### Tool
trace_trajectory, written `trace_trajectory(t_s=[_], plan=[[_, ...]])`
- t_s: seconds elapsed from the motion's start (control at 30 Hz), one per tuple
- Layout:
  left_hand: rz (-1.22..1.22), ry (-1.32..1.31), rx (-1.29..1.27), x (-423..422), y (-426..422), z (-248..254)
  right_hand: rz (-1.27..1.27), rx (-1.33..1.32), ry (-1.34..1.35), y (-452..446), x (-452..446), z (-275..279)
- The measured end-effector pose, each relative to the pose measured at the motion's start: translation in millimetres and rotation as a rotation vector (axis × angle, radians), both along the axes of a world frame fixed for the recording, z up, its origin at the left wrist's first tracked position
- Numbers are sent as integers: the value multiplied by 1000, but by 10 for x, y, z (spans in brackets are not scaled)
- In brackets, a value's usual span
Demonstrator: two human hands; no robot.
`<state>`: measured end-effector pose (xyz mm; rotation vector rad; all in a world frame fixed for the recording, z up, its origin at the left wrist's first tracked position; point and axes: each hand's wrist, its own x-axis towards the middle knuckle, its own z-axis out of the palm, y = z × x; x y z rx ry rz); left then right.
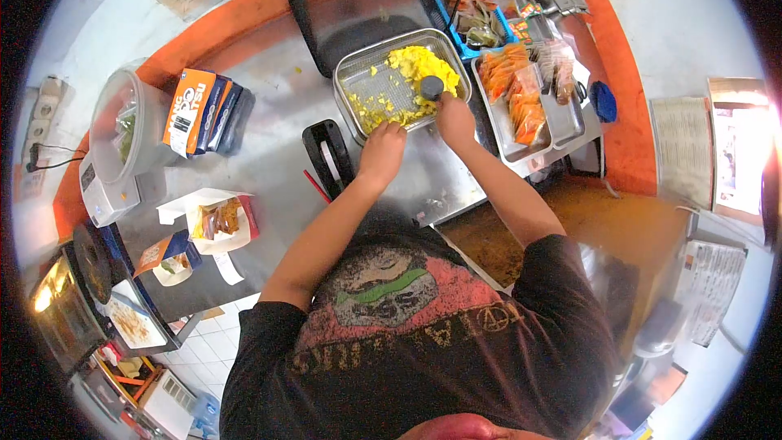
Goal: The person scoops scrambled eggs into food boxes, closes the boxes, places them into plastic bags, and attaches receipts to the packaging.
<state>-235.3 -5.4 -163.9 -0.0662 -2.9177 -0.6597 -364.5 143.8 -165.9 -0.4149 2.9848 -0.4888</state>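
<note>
A perforated metal tray [347, 81] holds crumbled yellow food [417, 63] that looks like scrambled egg, heaped toward the far right with loose bits at the near left. My right hand [454, 121] is closed around a tool with a dark round head, a scoop [431, 87] by its look, against the right part of the heap. Its handle is hidden in my fingers. At the tray's near edge, my left hand [384, 151] has its fingers bent over the rim, close to the yellow bits.
Left of the tray lies a black device [328, 155]. Orange-and-blue boxes [199, 114], a clear tub [122, 126] and an open food box [220, 220] stand further left. On the right are a tray of orange packets [513, 94] and a blue basket [468, 12]. A dark post rises behind.
</note>
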Motion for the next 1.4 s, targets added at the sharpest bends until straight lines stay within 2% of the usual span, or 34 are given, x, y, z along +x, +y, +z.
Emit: trace_trajectory(t_s=[0.07, 0.2, 0.27, 0.33, 0.4, 0.47, 0.67, 0.73, 0.77, 0.83, 0.97, 1.07, 1.17, 1.3, 1.33, 1.4], plan=[[-8, 0, -14, -7, -4, -11, 102, 168, -48, -85, -59, 55], [7, 34, -17, -10, -6, -56, 110, 288, -176, -177, -361, -139], [19, 36, -8, 8, -3, -48, 321, 305, -217, -91, -559, -147], [39, 43, 3, 10, 0, -63, 383, 326, -235, -43, -745, -30], [74, 15, 15, -3, 19, -82, 619, 447, -330, 22, -902, 28], [74, 27, 28, 6, 16, -96, 677, 438, -354, 96, -930, 105], [80, 38, 54, 4, -36, -86, 610, 148, -549, 296, -1055, 106], [82, 27, 58, -3, -54, -45, 430, 76, -784, 313, -1077, 138], [87, 22, 67, 5, -50, -25, 434, 76, -786, 330, -1073, 150], [94, 18, 74, 3, -55, -15, 268, -102, -1044, 348, -1071, 171], [70, 2, 84, 27, -48, -46, 271, -217, -1105, 308, -964, 121], [65, 66, 103, 60, -38, -12, 167, -328, -1244, 266, -997, 44], [50, 147, 216, 268, -40, 153, 62, -576, -1372, 322, -1009, 94], [-10, 128, 429, 883, -129, 372, 14, -759, -1191, 190, -784, 447], [15, 123, 425, 1072, -186, 386, 31, -749, -1209, 127, -683, 568], [98, 81, 451, 1490, -351, 418, 68, -661, -1029, -72, -463, 799]])
